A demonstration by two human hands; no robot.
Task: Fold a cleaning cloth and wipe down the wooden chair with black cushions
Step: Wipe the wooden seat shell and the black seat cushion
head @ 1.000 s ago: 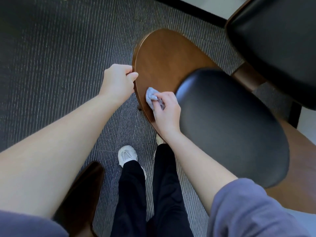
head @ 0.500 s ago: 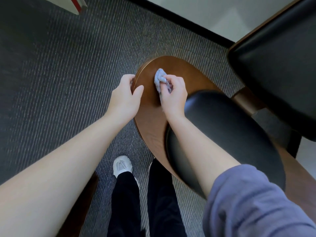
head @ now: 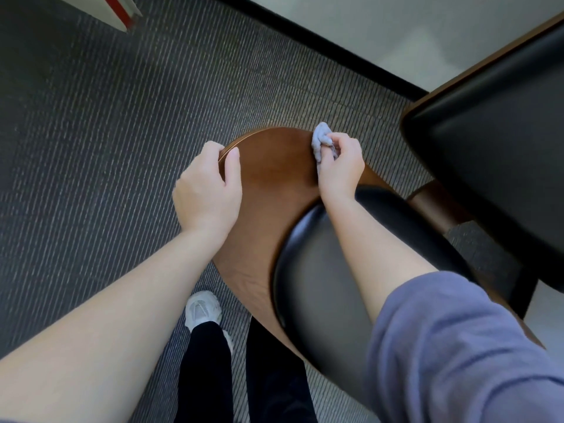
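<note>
looking down thru the head cam, you've got the cloth point(head: 319, 141) bunched into a small grey wad in your right hand point(head: 341, 170). its fingers point(head: 343, 141) are curled tight round it w/ the thumb pinching, and a tuft pokes out past the knuckles. it's pressed on the far right edge of the chair's wooden panel point(head: 274, 175), where the rounded end curves off over the carpet point(head: 91, 148). your left hand point(head: 207, 190) grips the opposite rim of that panel: fingers hooked over the edge, thumb flat on the brown face, nothing else in it. prob bracing the chair, not wiping.

key relation: bare wood lies left of the cloth, btwn your two hands, and back toward you down to the round black cushion point(head: 329, 294) that your right forearm point(head: 381, 245) crosses. the panel's long axis runs from that far rounded end toward your legs, so strokes prob go along it or sweep across toward the left hand. right hand is the one on the job. the left would need to shift off the rim for the cloth to reach under it. cloth reads scrunched; can't tell any neat fold.

also in shot: second black cushion point(head: 494, 148) top right, well apart from both hands, white shoe point(head: 203, 309) and black trousers point(head: 207, 377) below, purple sleeve point(head: 457, 346) bottom right.
</note>
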